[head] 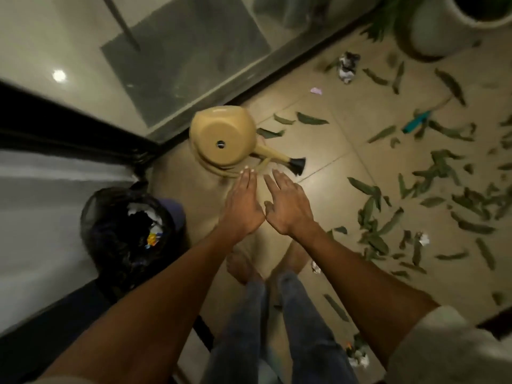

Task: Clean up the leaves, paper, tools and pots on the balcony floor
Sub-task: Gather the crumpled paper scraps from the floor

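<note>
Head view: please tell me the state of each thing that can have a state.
Watering can: tipped over, base facing the camera.
Bin bag: open, rubbish inside.
White pot: upright.
Leaves: scattered on the floor.
Crumpled paper: on the floor.
Left hand: open, holding nothing.
Right hand: open, holding nothing.

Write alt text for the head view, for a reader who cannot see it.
Two open hands, left hand and right hand, reach toward a tan watering can lying tipped on the tiled balcony floor. Green leaves and crumpled paper litter the floor to the right; a black-lined trash bin stands at left.
</note>
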